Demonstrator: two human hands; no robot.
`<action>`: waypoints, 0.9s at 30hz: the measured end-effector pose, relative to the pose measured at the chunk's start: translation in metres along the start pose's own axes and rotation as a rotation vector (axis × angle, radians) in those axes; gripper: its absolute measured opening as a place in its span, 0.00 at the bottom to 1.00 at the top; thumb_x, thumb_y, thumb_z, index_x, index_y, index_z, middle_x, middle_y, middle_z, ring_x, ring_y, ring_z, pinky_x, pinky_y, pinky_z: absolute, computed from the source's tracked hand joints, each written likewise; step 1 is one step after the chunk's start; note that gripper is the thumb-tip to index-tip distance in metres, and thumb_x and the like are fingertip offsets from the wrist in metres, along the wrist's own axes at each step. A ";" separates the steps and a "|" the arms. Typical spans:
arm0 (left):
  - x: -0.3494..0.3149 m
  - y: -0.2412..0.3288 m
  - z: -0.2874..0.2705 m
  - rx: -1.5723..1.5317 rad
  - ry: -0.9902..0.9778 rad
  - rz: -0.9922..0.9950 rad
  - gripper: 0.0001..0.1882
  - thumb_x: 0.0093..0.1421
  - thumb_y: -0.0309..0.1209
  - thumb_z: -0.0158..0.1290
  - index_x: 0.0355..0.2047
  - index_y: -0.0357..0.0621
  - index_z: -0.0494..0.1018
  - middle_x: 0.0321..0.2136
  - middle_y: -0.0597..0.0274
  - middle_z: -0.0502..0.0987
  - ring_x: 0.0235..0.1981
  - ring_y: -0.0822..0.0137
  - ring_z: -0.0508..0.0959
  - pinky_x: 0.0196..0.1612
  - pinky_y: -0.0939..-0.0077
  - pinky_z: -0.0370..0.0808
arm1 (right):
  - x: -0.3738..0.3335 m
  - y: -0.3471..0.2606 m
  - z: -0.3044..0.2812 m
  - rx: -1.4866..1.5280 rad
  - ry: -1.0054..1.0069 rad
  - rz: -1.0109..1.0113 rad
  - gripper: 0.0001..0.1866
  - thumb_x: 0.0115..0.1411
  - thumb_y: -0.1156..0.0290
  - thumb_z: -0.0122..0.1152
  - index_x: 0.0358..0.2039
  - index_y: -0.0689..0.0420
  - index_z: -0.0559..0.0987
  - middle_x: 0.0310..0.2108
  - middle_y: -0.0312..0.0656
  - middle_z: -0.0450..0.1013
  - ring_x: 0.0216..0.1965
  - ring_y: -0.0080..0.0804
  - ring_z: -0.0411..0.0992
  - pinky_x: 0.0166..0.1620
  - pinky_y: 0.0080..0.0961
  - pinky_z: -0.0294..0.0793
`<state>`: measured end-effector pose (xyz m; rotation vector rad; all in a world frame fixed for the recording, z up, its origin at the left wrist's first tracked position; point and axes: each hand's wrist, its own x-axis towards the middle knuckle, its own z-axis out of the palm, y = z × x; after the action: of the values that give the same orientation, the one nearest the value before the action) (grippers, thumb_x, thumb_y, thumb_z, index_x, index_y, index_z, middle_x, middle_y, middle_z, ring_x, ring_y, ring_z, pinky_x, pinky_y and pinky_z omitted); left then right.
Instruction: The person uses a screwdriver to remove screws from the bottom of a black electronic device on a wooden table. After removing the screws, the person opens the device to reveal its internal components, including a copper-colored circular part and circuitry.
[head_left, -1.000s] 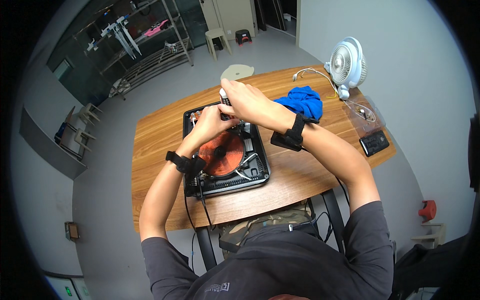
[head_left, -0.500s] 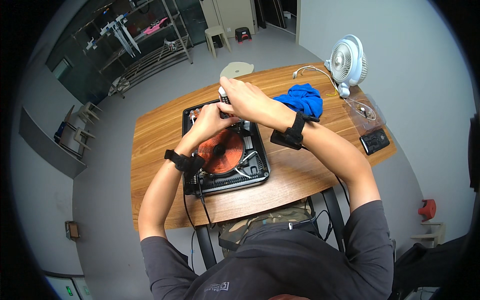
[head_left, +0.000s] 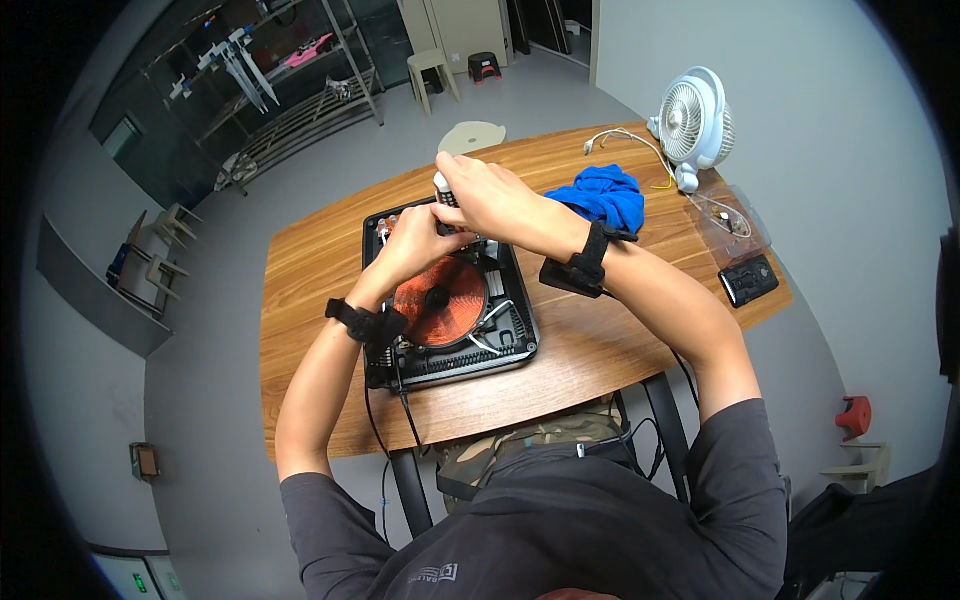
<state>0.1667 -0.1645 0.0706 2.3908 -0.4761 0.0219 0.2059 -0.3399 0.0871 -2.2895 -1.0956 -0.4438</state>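
An opened black induction cooker (head_left: 505, 345) with a round copper coil (head_left: 440, 300) lies in the middle of the wooden table (head_left: 300, 290). My right hand (head_left: 480, 195) grips a screwdriver handle (head_left: 440, 185) upright over the cooker's far edge. My left hand (head_left: 420, 235) sits just below it, fingers pinched near the tool's shaft at the circuit board. Both wrists carry black straps. The tool's tip is hidden by my hands.
A blue cloth (head_left: 600, 195) lies right of the cooker. A white desk fan (head_left: 695, 125), white cables (head_left: 620, 135), a clear plastic bag (head_left: 735, 215) and a small black device (head_left: 748, 280) occupy the table's right end. Metal racks (head_left: 290, 90) and a stool (head_left: 432, 70) stand beyond.
My right hand has lifted slightly with the screwdriver, and my left hand has shifted a little closer under it. The cooker has not moved.
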 end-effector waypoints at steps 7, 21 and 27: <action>0.002 -0.004 0.005 0.064 0.051 -0.030 0.15 0.55 0.37 0.69 0.34 0.37 0.82 0.31 0.48 0.85 0.34 0.53 0.85 0.40 0.62 0.78 | -0.001 -0.004 -0.003 -0.059 -0.013 -0.007 0.25 0.61 0.56 0.66 0.43 0.65 0.68 0.38 0.60 0.75 0.41 0.63 0.76 0.44 0.52 0.77; 0.003 -0.011 0.011 0.071 0.019 0.040 0.16 0.54 0.36 0.70 0.37 0.37 0.83 0.32 0.50 0.85 0.33 0.55 0.84 0.41 0.63 0.79 | -0.003 0.003 -0.003 0.047 0.029 0.019 0.24 0.57 0.62 0.68 0.44 0.65 0.70 0.36 0.62 0.76 0.42 0.64 0.76 0.44 0.50 0.77; 0.004 -0.001 0.009 0.107 0.011 -0.036 0.18 0.53 0.35 0.70 0.37 0.35 0.82 0.31 0.52 0.85 0.34 0.59 0.84 0.41 0.65 0.79 | 0.002 0.006 -0.005 0.096 -0.023 0.089 0.25 0.57 0.59 0.71 0.42 0.66 0.73 0.35 0.62 0.79 0.41 0.66 0.78 0.44 0.51 0.79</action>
<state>0.1698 -0.1709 0.0640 2.5021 -0.4360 0.0457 0.2118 -0.3446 0.0899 -2.2534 -0.9999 -0.3234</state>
